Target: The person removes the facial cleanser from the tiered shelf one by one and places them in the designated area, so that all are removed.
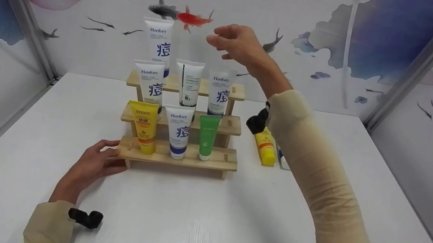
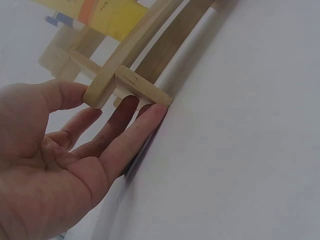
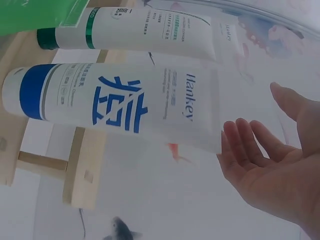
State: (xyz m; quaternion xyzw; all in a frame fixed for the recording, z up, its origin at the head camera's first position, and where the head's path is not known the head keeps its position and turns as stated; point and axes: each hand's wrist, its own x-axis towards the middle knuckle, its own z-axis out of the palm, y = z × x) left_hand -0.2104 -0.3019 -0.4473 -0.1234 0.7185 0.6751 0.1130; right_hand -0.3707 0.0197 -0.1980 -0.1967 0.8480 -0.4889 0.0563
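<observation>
Sleeve [image 1: 332, 201] lower right; right hand [image 1: 239, 46] upper centre, empty, fingers loose. Left hand [image 1: 93, 162], gripping rack [image 1: 219, 164], could topple tubes [image 1: 179, 135] by tugging.

The brand name "Hankey" reads in blue, above one large blue Chinese character, apparently 痘, on four white tubes: the top-shelf tube [image 1: 158, 41], the middle-left tube [image 1: 149, 80], the middle-right tube [image 1: 219, 92] and the front-centre tube [image 1: 178, 126]. The right wrist view shows that pairing sideways and large, with smaller print beneath. Letters resembling "ENSEO" head the front yellow tube [image 1: 144, 126], over Chinese characters on an orange oval. The green-banded tube [image 1: 190, 84] carries fine Chinese and Latin lines; the green tube's [image 1: 208, 137] pale lettering is too small to read
</observation>
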